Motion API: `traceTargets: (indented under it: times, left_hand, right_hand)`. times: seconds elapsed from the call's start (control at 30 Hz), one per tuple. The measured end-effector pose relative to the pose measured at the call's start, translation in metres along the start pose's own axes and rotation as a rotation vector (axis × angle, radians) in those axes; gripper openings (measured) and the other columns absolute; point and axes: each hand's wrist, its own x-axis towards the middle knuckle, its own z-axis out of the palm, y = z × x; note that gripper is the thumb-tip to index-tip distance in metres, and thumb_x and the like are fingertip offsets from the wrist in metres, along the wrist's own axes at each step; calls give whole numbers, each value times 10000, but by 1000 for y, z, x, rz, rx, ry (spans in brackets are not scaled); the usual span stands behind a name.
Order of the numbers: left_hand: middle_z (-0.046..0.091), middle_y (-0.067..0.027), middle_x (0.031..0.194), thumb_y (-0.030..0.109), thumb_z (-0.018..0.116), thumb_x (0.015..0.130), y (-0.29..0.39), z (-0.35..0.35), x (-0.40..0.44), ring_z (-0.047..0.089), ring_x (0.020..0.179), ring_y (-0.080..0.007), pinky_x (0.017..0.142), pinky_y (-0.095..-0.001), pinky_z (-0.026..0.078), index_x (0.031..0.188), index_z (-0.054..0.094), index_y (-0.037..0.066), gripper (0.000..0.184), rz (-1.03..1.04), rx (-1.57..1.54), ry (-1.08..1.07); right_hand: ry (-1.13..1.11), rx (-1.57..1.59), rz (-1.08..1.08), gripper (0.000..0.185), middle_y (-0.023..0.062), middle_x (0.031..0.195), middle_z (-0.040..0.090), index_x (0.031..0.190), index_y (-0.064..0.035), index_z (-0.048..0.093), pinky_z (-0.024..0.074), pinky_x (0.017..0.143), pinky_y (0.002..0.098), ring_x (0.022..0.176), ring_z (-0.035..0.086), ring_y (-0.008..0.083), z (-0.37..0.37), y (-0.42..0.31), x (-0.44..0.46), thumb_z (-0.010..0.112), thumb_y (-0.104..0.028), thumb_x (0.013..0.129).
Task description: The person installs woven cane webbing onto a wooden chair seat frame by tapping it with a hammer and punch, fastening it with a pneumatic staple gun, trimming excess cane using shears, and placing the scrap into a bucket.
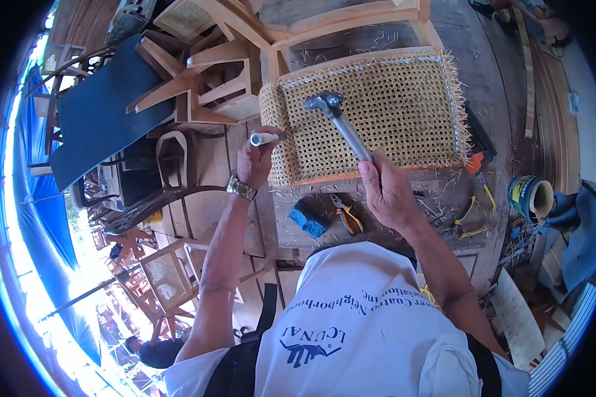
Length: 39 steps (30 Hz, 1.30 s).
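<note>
A woven cane panel (pixel 377 112) with frayed edges covers a wooden chair frame (pixel 344 21) on the workbench. My right hand (pixel 392 192) is wrapped round the handle of a hammer (pixel 352 135), whose metal head is over the cane's upper left part. At the panel's left edge, my left hand (pixel 255 159) grips a chisel-like tool with a pale round end (pixel 263 139); its tip points right, against or just above the cane. The hammer head and this tool are apart.
Orange-handled pliers (pixel 348 217) and a blue cloth-like item (pixel 307 219) lie near the bench's front edge. Yellow-handled tools (pixel 469 215) are to the right, beside a can (pixel 531 198). Wooden chair frames (pixel 225 79) crowd the left. Other people are at the upper right and lower left.
</note>
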Motion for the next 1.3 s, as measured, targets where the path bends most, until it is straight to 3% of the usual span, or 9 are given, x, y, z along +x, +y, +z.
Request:
traceTargets:
  times: [0.43,0.53,0.63,0.7,0.77,0.97,1.1,1.13,1.3]
  left_hand:
    - [724,-100,1010,44,657,938,-2,7,4,736,859,-303,719,-381,586,1149,621,114,226,29,142,-181]
    - [722,-129,986,61,660,937,-18,9,4,727,861,-353,706,-416,585,1167,616,118,240,64,176,-193]
    - [722,-138,960,77,673,928,-12,7,8,715,860,-380,678,-449,578,1184,602,118,270,102,201,-169]
    - [722,-135,948,76,675,926,-27,10,7,714,848,-381,663,-455,574,1201,587,118,292,134,172,-178]
    - [726,-127,949,73,670,929,-41,12,3,717,839,-370,662,-450,573,1193,589,115,280,135,203,-215]
    - [749,-98,977,33,661,941,-10,5,4,753,828,-226,697,-350,589,1154,645,99,224,51,-61,-107]
    - [733,-73,1079,-23,651,953,-18,8,-23,708,950,-152,798,-300,578,1130,644,77,203,17,-196,67]
    - [691,-47,1180,16,630,991,-12,6,-28,642,1077,-145,925,-310,529,1116,635,92,147,-98,-316,35]
    - [717,-47,1103,-29,644,958,-11,1,-23,682,975,-140,826,-296,560,1128,626,80,203,-57,-108,-8]
  right_hand:
    - [-51,114,-170,287,155,621,538,943,-29,508,437,523,435,535,563,334,7,-47,2,475,-275,1085]
    - [-4,-24,-292,260,156,641,553,946,-27,511,445,534,454,549,565,363,39,6,8,495,-252,1076]
    - [-114,-256,-13,236,146,664,563,921,-34,508,460,545,472,577,575,379,48,22,22,541,-228,1051]
    - [-48,-207,-132,283,168,672,574,908,-34,494,475,558,495,599,602,392,48,18,12,523,-274,1055]
    - [51,-153,-322,321,182,673,582,916,-31,492,478,561,504,603,612,403,50,14,9,497,-315,1065]
    - [-99,-259,-22,294,165,645,582,942,-37,486,468,552,499,576,611,385,33,17,14,497,-301,1070]
    - [-4,-100,-69,306,147,620,526,934,-42,466,427,518,462,526,552,342,8,20,-4,480,-310,1082]
    - [-5,-77,-40,307,144,620,516,936,-40,468,421,516,453,520,537,330,3,20,-8,478,-309,1084]
    - [6,-54,-13,314,145,630,495,944,-32,494,413,534,429,538,517,295,-1,16,-15,470,-310,1089]
